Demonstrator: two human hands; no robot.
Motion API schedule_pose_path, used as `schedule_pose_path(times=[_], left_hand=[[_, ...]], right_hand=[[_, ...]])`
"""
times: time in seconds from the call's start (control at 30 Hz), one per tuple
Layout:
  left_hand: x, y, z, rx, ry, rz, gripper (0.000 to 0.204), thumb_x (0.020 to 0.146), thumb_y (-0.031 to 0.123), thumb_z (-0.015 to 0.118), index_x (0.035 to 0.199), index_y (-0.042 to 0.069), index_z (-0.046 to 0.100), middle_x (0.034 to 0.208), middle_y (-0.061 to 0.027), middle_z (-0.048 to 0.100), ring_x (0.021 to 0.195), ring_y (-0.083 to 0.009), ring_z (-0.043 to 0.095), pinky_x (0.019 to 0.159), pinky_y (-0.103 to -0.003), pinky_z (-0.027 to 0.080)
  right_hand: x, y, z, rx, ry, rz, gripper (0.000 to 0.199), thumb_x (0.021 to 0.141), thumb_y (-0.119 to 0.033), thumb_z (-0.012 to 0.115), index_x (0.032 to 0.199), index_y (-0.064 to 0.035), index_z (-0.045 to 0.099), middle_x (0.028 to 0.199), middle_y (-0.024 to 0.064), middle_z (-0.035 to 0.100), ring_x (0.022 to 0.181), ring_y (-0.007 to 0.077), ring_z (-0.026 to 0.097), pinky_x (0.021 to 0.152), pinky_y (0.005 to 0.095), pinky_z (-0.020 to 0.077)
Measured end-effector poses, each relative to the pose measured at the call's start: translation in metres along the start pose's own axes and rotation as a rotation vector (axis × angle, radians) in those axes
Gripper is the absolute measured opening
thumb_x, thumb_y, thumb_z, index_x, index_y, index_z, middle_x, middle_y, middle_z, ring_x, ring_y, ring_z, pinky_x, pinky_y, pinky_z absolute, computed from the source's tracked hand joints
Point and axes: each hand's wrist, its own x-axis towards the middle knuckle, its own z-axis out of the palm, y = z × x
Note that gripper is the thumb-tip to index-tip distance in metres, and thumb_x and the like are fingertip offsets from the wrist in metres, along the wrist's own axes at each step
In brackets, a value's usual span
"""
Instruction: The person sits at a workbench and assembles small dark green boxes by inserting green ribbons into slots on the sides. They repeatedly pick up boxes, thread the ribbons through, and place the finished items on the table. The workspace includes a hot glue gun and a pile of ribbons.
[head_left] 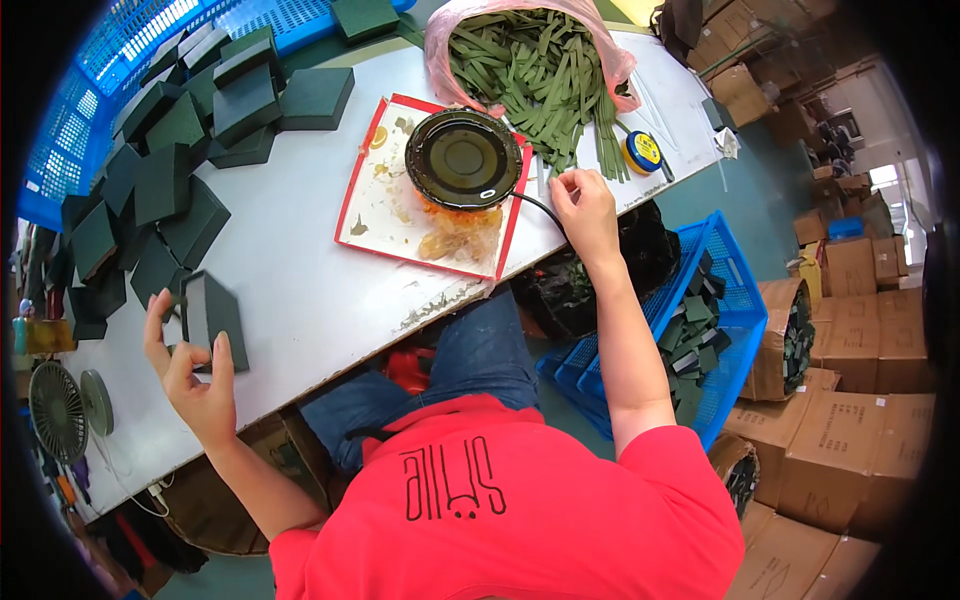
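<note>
My left hand (205, 385) is open beside a dark green box (222, 320) with a pale side, standing at the table's near left. Its thumb and fingers are spread close to the box; whether they touch it I cannot tell. My right hand (588, 215) has its thumb and fingertips pinched together near loose green ribbon strips (530, 75). What lies in the pinch, if anything, is too small to make out. Between the hands, a round black pan (464, 158) with dark glossy contents sits on a red-rimmed white board (375, 215) smeared with amber residue.
Several dark green boxes (162, 185) are piled at the left beside a blue crate (45, 165). A pink plastic bag (440, 45) holds the strips. A blue-yellow round tin (642, 150) stands at the right. Below the table edge, a blue crate (745, 300) holds green pieces; cartons (835, 440) stack beyond.
</note>
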Motion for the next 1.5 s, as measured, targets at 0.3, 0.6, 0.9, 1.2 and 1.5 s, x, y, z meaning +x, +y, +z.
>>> schedule_pose_path(times=[0.3, 0.6, 0.9, 1.2, 1.5], left_hand=[[0.002, 0.027, 0.021, 0.290, -0.523, -0.031, 0.043, 0.067, 0.005, 0.080, 0.106, 0.004, 0.064, 0.161, -0.0156, 0.033, 0.149, -0.0402, 0.028, 0.120, -0.050, 0.023], [-0.007, 0.010, 0.016, 0.382, -0.500, -0.257, 0.093, 0.064, 0.010, 0.085, 0.148, 0.007, 0.044, 0.161, -0.0170, 0.032, 0.142, -0.0365, 0.037, 0.117, -0.049, 0.029], [-0.011, 0.016, 0.016, 0.429, -0.435, -0.265, 0.100, 0.063, 0.014, 0.087, 0.151, 0.008, 0.040, 0.152, -0.0167, 0.045, 0.138, -0.0359, 0.041, 0.113, -0.046, 0.033], [-0.005, 0.027, 0.012, -0.394, -0.475, -0.253, 0.116, 0.056, 0.027, 0.094, 0.151, 0.000, 0.035, 0.138, -0.0199, 0.054, 0.127, -0.0335, 0.053, 0.106, -0.044, 0.043], [-0.015, 0.091, 0.068, -1.627, -1.115, -0.571, 0.142, 0.052, 0.065, 0.089, 0.156, -0.007, 0.025, 0.167, -0.0237, 0.009, 0.152, -0.0276, 0.020, 0.117, -0.038, 0.022]], right_hand=[[0.017, 0.028, -0.019, -0.031, 0.125, 0.087, 0.021, 0.094, -0.017, 0.065, 0.107, -0.0017, 0.069, 0.098, 0.0152, 0.067, 0.081, 0.0284, 0.066, 0.074, 0.0376, 0.0526], [0.013, 0.015, -0.016, -0.044, -0.080, 0.140, 0.017, 0.090, -0.016, 0.067, 0.095, 0.0000, 0.068, 0.094, 0.0155, 0.067, 0.084, 0.0309, 0.067, 0.079, 0.0401, 0.0530], [-0.008, 0.004, -0.043, 0.003, -0.107, 0.250, 0.019, 0.088, -0.011, 0.064, 0.101, 0.0028, 0.066, 0.096, 0.0185, 0.071, 0.080, 0.0318, 0.069, 0.077, 0.0402, 0.0538], [-0.010, 0.004, -0.039, 0.304, 0.125, 0.345, 0.027, 0.090, -0.007, 0.066, 0.116, 0.0016, 0.065, 0.092, 0.0051, 0.067, 0.074, 0.0105, 0.059, 0.072, 0.0266, 0.0506], [-0.096, -0.129, -0.060, 0.974, -0.228, -0.046, 0.028, 0.088, 0.013, 0.064, 0.110, -0.0009, 0.052, 0.096, 0.0119, 0.064, 0.083, 0.0176, 0.070, 0.075, 0.0290, 0.0550]])
